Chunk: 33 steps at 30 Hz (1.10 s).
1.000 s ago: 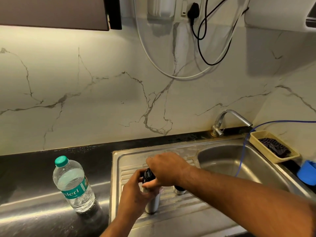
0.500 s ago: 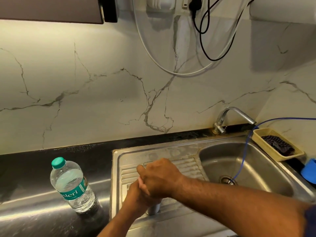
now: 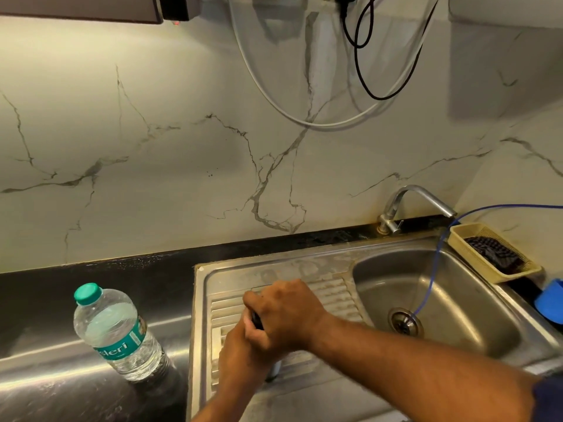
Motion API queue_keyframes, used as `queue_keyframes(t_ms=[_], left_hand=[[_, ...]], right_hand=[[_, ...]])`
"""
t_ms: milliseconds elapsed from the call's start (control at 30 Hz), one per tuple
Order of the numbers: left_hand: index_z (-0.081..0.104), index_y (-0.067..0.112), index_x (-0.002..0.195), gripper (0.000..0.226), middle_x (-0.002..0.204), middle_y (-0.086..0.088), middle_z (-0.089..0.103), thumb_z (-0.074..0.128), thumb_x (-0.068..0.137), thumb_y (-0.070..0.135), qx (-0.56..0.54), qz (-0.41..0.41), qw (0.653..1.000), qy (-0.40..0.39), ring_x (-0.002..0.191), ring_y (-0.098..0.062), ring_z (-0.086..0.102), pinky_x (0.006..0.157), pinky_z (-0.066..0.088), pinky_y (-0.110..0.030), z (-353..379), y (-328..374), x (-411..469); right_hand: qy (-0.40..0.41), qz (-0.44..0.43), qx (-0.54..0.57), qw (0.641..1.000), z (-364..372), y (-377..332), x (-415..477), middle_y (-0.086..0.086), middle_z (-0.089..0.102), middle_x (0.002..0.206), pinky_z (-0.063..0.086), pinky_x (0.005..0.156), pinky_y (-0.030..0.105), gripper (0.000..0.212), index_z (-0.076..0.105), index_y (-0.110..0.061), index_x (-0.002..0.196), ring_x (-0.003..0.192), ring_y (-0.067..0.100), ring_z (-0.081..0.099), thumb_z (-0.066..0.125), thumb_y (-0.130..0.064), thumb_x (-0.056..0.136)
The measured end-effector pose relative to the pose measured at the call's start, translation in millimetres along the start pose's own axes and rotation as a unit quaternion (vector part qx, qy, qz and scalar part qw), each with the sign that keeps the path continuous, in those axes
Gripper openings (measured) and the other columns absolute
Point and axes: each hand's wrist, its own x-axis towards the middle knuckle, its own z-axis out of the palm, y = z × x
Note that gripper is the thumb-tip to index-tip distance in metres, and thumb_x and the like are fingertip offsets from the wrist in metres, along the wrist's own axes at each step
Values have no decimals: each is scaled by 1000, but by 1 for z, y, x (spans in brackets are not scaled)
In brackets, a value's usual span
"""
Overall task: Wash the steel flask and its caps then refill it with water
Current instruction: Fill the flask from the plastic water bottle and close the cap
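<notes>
- Flask (image 3: 275, 367): upright on the sink (image 3: 274, 264) drainboard, mostly hidden by both hands; only its steel base shows.
- Cap (image 3: 257, 320): black, a sliver visible at the flask's top.
- Left hand (image 3: 239, 357): curled round the flask body.
- Right hand (image 3: 285, 313): fingers clenched over the cap from above.
- Bottle (image 3: 115, 333): plastic, green-capped, on the counter (image 3: 91, 278) left of the sink.
- Tube (image 3: 434, 269): blue, running into the basin drain.
- Tap (image 3: 417, 193), basket (image 3: 470, 254): right rear.

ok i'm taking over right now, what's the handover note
Left hand grips the steel flask, upright on the sink drainboard.
Right hand grips its black cap on top.
Tap not running; water bottle stands capped on the counter.
Done: no washing shows yet.
Left: washing flask and caps, then refilling.
</notes>
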Motion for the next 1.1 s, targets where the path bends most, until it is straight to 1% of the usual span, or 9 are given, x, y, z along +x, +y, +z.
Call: queue_keyframes(t_ms=[133, 267, 367, 500, 700, 800, 900, 1000, 1100], left_hand=[[48, 39, 112, 37, 102, 17, 63, 72, 87, 52, 21, 7, 1000, -20, 81, 2, 52, 71, 42, -9, 0, -6, 2], [67, 32, 87, 19, 76, 10, 71, 83, 76, 33, -67, -8, 995, -72, 72, -8, 69, 67, 61, -28, -14, -10, 4], [71, 29, 82, 14, 70, 10, 71, 83, 76, 32, -63, -26, 995, -75, 68, -12, 69, 60, 59, -28, -14, -8, 6], [59, 32, 92, 28, 83, 10, 66, 80, 79, 47, -6, -48, 999, -2, 78, -11, 66, 68, 53, -24, -3, 6, -2], [52, 39, 84, 29, 81, 21, 58, 80, 86, 29, -79, -46, 995, 51, 88, -15, 69, 69, 51, -24, 6, 2, -5], [54, 35, 109, 46, 88, 22, 63, 87, 77, 29, -91, -7, 995, 37, 85, -11, 69, 69, 55, -18, 2, 0, -8], [54, 33, 115, 64, 97, 20, 67, 94, 66, 28, -144, -3, 988, 63, 91, -5, 66, 80, 53, -23, 0, 8, -13], [53, 37, 109, 62, 97, 19, 66, 95, 65, 26, -159, 0, 985, 69, 93, -2, 63, 80, 50, -21, 1, 12, -15], [51, 39, 108, 62, 99, 21, 64, 95, 66, 25, -165, 0, 984, 62, 95, -1, 62, 81, 49, -18, -3, 14, -17]], right_hand=[[17, 48, -7, 999, 3, -9, -9, -3, 47, 61, 35, 50, 25, 35, 62, -22, 95, 51, 15, 43, 47, -54, 94], [-67, -156, -1, 986, -8, 24, 8, -1, 55, 69, 40, 51, 26, 40, 62, -19, 97, 57, 14, 48, 45, -56, 100], [-85, -196, -24, 977, -11, 26, 20, -1, 55, 66, 44, 53, 27, 36, 62, -19, 96, 56, 15, 48, 45, -50, 100], [-16, -80, -28, 996, 1, 9, 5, -2, 42, 61, 31, 53, 27, 31, 63, -20, 97, 51, 15, 41, 54, -50, 93], [5, 94, 22, 995, 3, -11, -4, 0, 44, 67, 32, 59, 31, 37, 63, -19, 99, 59, 18, 45, 55, -54, 93], [-71, 88, 125, 986, -10, 8, -8, 1, 62, 82, 43, 65, 30, 57, 58, -23, 116, 71, 18, 56, 41, -73, 94], [-87, 210, 262, 938, -6, 42, -19, -1, 72, 102, 56, 78, 36, 60, 54, -32, 123, 88, 18, 66, 28, -78, 96], [-123, 308, 214, 919, 21, 77, -43, -1, 59, 127, 54, 89, 40, 36, 49, -35, 131, 111, 20, 59, 50, -52, 99], [-305, 348, 151, 874, 53, 89, -73, 7, 32, 150, 48, 99, 44, 78, 28, -38, 152, 136, 30, 35, 70, -39, 86]])
